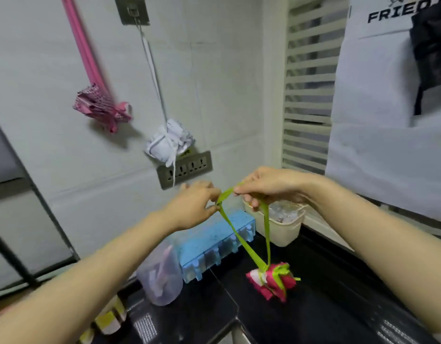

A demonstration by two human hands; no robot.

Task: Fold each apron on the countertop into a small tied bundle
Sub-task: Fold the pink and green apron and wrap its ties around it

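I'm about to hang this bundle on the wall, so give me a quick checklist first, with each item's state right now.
1. Left hand pinches the green strap: ok.
2. Right hand grips the strap: ok.
3. Pink-and-green bundle wrapped tight: ok.
4. Strap ends knotted into a loop: cannot tell, fingers hide it.
5. Free hook: cannot tell; the wall hook carries the white bundle.

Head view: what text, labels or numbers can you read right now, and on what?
"FRIED": black capitals on the hanging white cloth, upper right; whatever follows is covered by a dark cloth.
Yellow label above the wall sockets: too blurred to read.
Nothing else is legible.
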